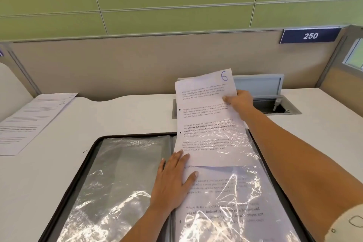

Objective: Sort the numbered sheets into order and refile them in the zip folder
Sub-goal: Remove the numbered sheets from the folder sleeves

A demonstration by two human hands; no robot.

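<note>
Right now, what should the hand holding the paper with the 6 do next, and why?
Probably draw sheet 6 the rest of the way out of the plastic sleeve, though it might be going in instead. The right hand pinches its edge, its lower half lies under the plastic, and the left hand presses the zip folder flat.

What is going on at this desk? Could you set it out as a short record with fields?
Setting: white desk, partition sign reading 250
Folder: black zip folder lying open on the desk
Sheet: sheet marked 6, lower part inside a clear sleeve on the right page
Right hand: pinches the sheet's right edge
Left hand: lies flat by the spine, fingers on the sleeve
Other sheets: stack at the desk's far left
</note>
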